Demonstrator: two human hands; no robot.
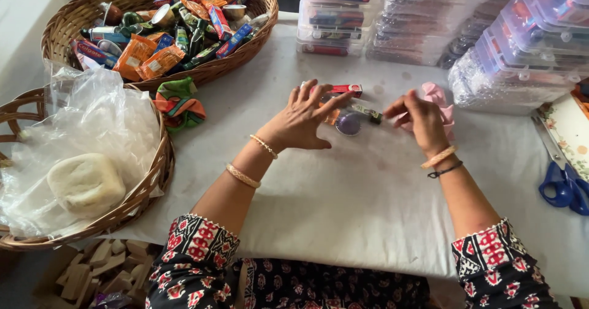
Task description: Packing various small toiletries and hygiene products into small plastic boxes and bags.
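Observation:
My left hand (pixel 302 120) rests on the white table (pixel 343 192) with its fingers spread over a clear plastic wrap holding a red box (pixel 345 89), an orange packet and a round purple item (pixel 348 123). My right hand (pixel 419 117) pinches a small green tube (pixel 368 111) at the wrap's right side. A pink folded cloth (pixel 437 95) lies just behind the right hand.
A wicker basket (pixel 245 57) of small packets and tubes stands at the back left. Another basket (pixel 161 162) with plastic bags and a pale round lump sits at the left. Stacked clear boxes (pixel 515 57) line the back right. Blue scissors (pixel 563 183) lie at the right edge.

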